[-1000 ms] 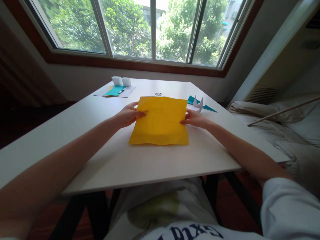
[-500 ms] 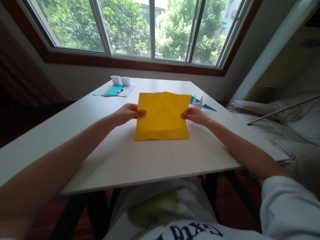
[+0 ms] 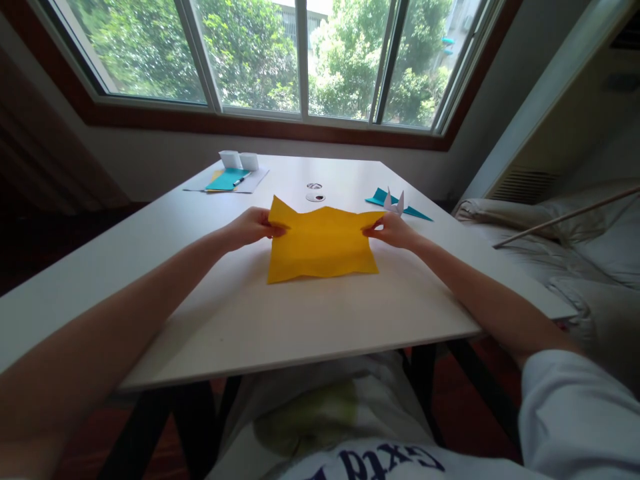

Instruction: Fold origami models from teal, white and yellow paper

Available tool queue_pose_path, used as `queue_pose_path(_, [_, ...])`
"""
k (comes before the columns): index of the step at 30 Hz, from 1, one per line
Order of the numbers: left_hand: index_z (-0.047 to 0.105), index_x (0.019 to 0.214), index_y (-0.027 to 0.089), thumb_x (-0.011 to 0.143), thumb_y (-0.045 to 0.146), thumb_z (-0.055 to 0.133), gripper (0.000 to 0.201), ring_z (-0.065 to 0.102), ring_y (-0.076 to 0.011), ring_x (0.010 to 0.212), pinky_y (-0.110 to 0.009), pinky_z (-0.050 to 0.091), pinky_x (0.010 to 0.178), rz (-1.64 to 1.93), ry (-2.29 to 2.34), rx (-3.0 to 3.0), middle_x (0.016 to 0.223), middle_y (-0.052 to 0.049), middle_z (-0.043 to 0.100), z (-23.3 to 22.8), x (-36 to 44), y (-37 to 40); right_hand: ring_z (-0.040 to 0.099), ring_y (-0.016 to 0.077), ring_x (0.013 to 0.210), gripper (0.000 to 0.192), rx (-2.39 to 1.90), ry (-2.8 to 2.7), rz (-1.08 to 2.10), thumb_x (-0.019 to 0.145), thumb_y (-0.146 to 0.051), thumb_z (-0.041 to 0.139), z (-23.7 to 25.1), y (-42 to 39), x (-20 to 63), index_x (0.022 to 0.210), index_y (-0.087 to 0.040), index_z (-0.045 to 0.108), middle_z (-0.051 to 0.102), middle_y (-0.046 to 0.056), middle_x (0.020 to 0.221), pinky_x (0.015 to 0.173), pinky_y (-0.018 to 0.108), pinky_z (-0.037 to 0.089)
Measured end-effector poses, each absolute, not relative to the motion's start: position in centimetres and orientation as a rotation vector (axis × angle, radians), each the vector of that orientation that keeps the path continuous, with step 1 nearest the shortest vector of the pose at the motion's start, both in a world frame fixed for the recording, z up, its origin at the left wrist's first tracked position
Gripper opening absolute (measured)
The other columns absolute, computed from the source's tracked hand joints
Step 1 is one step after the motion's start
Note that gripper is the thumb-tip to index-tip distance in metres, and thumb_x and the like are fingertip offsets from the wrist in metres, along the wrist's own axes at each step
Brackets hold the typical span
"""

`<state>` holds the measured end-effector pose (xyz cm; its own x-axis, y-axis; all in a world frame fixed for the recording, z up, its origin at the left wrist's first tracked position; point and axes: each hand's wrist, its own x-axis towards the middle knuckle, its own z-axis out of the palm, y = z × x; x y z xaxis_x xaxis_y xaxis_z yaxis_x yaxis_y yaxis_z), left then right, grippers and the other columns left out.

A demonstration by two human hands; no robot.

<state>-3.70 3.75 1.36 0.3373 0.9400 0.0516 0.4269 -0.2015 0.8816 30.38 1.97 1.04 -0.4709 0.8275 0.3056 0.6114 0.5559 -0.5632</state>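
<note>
Here the yellow paper sheet lies near the middle of the white table, its near edge resting on the surface and its far portion lifted and curling toward the person. The left hand is closed in a pinch on the sheet's left edge, thumb over fingers; the right hand is closed in a matching pinch on the right edge. The sheet is judged very light, thin and limp: it sags between the two pinch points and shows shallow wrinkles, so it will not hold its shape unsupported. It is likely to crease permanently under any hard press and to tear if pulled apart sideways. The two side edges are the proper hold points, taken level with each other and with light, even tension to keep the fold line straight. The smooth tabletop may let the resting edge slide. Beyond the sheet sit a small round object, a teal paper piece with a small white folded figure, and, farther left, papers with a pen.
</note>
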Motion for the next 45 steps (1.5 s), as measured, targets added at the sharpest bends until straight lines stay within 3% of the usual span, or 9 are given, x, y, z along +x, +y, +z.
queue_pose_path(13, [0.072,0.078,0.017,0.05,0.035,0.078,0.034,0.063,-0.0242,0.086,-0.036,0.05,0.081,0.706,1.181,1.933,0.084,-0.005,0.071,1.6,-3.8,3.4,0.062,0.019,0.08,0.025,-1.124,-2.343,0.45,0.075,-0.037,0.059,0.8,2.1,30.6,0.087,-0.016,0.066,0.068,0.008,0.09,0.074,0.033,0.052])
queue_pose_path(20, [0.073,0.08,0.021,0.059,0.027,0.066,0.024,0.06,-0.0175,0.078,-0.027,0.048,0.074,0.45,1.101,2.237,0.082,-0.003,0.069,1.4,-4.5,4.0,0.062,0.0179,0.079,0.018,-1.063,-2.494,0.418,0.075,-0.026,0.054,0.6,2.2,30.7,0.084,-0.016,0.066,0.068,0.007,0.087,0.074,0.031,0.05])
queue_pose_path(27, [0.072,0.093,0.026,0.069,0.019,0.046,0.036,0.057,-0.016,0.082,-0.023,0.046,0.072,0.105,1.144,2.489,0.099,-0.003,0.064,2.1,-4.2,3.2,0.061,0.0158,0.088,0.037,-1.021,-2.734,0.321,0.077,-0.007,0.04,1.2,1.6,30.6,0.096,-0.019,0.068,0.066,0.007,0.099,0.079,0.029,0.048])
queue_pose_path(32, [0.068,0.09,0.021,0.076,0.026,0.047,0.025,0.057,-0.0202,0.088,-0.028,0.046,0.076,0.136,1.145,2.706,0.097,-0.007,0.061,2.0,-2.2,1.4,0.059,0.0194,0.092,0.026,-1.07,-2.765,0.101,0.081,-0.015,0.047,1.5,0.6,29.3,0.093,-0.02,0.069,0.065,0.007,0.101,0.082,0.033,0.047])
queue_pose_path(37, [0.06,0.112,0.021,0.08,0.015,0.043,0.037,0.053,-0.0199,0.103,-0.031,0.043,0.089,0.098,0.941,2.799,0.118,-0.008,0.053,1.7,0.5,-1.1,0.059,0.0232,0.096,0.025,-1.052,-2.784,-0.042,0.086,-0.024,0.047,1.3,-1.1,27.2,0.101,-0.019,0.066,0.063,0.01,0.109,0.084,0.039,0.047])
queue_pose_path(40, [0.058,0.114,0.019,0.082,0.014,0.041,0.037,0.051,-0.02,0.107,-0.03,0.041,0.093,0.069,0.896,2.843,0.119,-0.009,0.055,1.5,1.3,-1.8,0.057,0.024,0.103,0.03,-0.981,-2.803,-0.022,0.088,-0.027,0.043,0.6,-1.8,26.1,0.112,-0.019,0.062,0.06,0.01,0.118,0.09,0.042,0.045])
queue_pose_path(45, [0.052,0.12,0.017,0.089,0.033,0.04,0.037,0.045,-0.0224,0.117,-0.033,0.036,0.098,-0.011,0.932,2.857,0.126,-0.01,0.053,1.4,1.8,-2.2,0.045,0.0235,0.122,0.043,-0.937,-2.822,0.13,0.093,-0.032,0.032,-0.7,-2.2,25.1,0.132,-0.018,0.046,0.048,0.01,0.135,0.103,0.043,0.035])
